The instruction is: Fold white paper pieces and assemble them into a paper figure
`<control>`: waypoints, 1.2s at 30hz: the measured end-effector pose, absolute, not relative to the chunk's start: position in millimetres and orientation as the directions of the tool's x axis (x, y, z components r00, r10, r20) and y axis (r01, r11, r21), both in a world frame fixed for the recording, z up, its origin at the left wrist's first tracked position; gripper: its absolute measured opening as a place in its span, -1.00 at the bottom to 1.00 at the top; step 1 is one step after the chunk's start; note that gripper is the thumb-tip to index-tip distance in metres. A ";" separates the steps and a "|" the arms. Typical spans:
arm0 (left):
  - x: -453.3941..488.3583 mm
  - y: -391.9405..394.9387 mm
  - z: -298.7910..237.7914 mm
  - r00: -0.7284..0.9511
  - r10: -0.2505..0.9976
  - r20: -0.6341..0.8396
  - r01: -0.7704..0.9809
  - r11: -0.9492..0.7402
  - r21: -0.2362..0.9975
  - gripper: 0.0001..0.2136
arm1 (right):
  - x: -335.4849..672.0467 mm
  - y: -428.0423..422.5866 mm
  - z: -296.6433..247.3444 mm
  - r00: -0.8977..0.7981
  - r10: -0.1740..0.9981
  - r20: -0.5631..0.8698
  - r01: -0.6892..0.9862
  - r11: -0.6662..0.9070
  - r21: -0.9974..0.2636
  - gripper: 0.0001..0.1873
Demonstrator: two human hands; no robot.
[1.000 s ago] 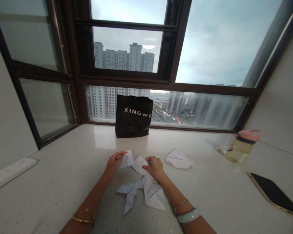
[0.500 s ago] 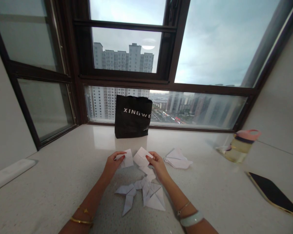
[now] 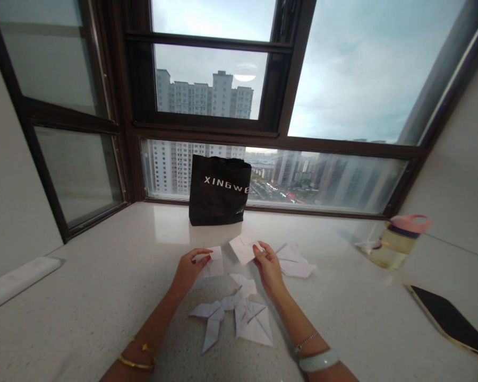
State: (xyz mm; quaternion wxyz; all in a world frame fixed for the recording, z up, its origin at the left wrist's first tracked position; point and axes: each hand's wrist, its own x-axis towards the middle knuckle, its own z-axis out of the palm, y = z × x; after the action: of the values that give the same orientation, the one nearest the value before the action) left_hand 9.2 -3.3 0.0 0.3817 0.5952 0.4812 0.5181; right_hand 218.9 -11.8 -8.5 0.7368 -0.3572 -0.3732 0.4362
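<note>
My left hand pinches a small white square of folded paper by its left side, close to the counter. Between the thumb and fingers of my right hand is another folded paper square, tilted and held a little higher, apart from the first. Below them, on the counter, several folded paper pieces lie close together, among them a square with crossing creases. To the right of my right hand rests a larger folded paper, partly hidden behind the fingers.
A black bag stands by the window. On the right are a bottle with a pink lid and a dark tablet or phone. A long white object lies at the left on the speckled counter.
My right hand has moved slightly right and up with its paper square, widening the gap to the left one. More of the folded pieces beneath now shows. The whole view shifted slightly.
</note>
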 end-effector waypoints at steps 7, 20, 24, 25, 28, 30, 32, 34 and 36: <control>17.1 -5.1 -3.8 0.136 0.968 0.211 0.097 -0.225 0.970 -0.67 | 206.1 -26.3 7.2 -0.013 0.971 0.241 -0.392 0.216 -0.894 -0.66; 20.3 -10.9 -3.7 0.207 0.958 0.199 0.024 -0.209 0.978 -0.67 | 201.3 -24.4 1.1 0.081 0.959 0.271 -0.307 0.283 -0.909 -0.64; 20.7 -10.2 -3.1 0.216 0.957 0.193 0.041 -0.206 0.978 -0.66 | 203.3 -23.8 1.7 0.134 0.961 0.240 -0.341 0.273 -0.900 -0.62; 20.8 -9.8 -3.3 0.214 0.958 0.189 0.047 -0.204 0.978 -0.66 | 202.7 -24.1 1.7 0.131 0.962 0.239 -0.345 0.270 -0.899 -0.62; 21.0 -8.6 -4.2 0.214 0.960 0.179 0.048 -0.194 0.980 -0.65 | 199.5 -25.5 1.5 0.097 0.964 0.246 -0.342 0.265 -0.901 -0.63; 21.1 -8.1 -4.6 0.216 0.961 0.172 0.033 -0.183 0.983 -0.64 | 197.8 -25.9 0.9 0.067 0.965 0.252 -0.340 0.260 -0.904 -0.63; 21.0 -8.2 -4.3 0.217 0.960 0.176 0.019 -0.184 0.983 -0.64 | 197.7 -25.2 0.1 0.058 0.965 0.256 -0.339 0.260 -0.904 -0.64; 21.0 -8.9 -3.4 0.217 0.957 0.192 0.021 -0.201 0.979 -0.65 | 199.7 -23.6 -0.1 0.086 0.962 0.258 -0.335 0.272 -0.902 -0.64; 21.1 -9.9 -2.4 0.215 0.955 0.206 0.040 -0.219 0.975 -0.67 | 203.1 -22.2 0.6 0.150 0.954 0.258 -0.333 0.295 -0.896 -0.63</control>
State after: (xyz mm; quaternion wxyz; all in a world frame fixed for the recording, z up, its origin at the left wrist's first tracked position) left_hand 21.1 -9.9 -2.4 0.4772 0.6161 0.4035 0.4795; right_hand 203.1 -22.2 0.6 0.6719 -0.3512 -0.4425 0.4789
